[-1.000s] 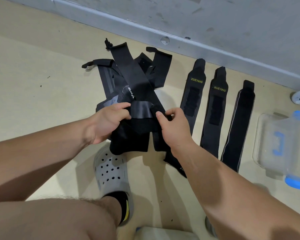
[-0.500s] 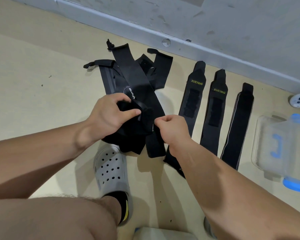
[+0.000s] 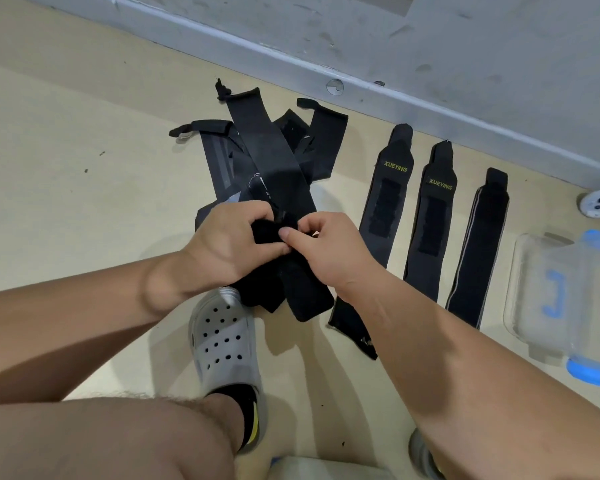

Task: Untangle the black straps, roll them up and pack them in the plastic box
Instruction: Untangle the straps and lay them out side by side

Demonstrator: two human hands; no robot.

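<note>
A tangled pile of black straps (image 3: 274,161) lies on the beige floor ahead of me. Both hands meet at its near end. My left hand (image 3: 231,239) grips a bunched fold of one black strap (image 3: 305,292), and my right hand (image 3: 329,249) pinches the same strap from the right, thumb on top. The strap's free end hangs toward my shoe. Three straightened straps lie side by side to the right: two marked XUEYING (image 3: 387,199) (image 3: 430,223) and a plain one (image 3: 478,244). The clear plastic box (image 3: 548,292) with blue clips stands at the far right.
My grey perforated clog (image 3: 226,341) stands just below the pile. A grey wall and skirting (image 3: 430,109) run along the back. A white round device (image 3: 598,204) lies near the wall at the right. A pale object (image 3: 326,469) shows at the bottom edge.
Both hands have drawn together over the strap. The wide fold spread between them a second ago is now bunched up in my left hand, with my right thumb pressing on it.
</note>
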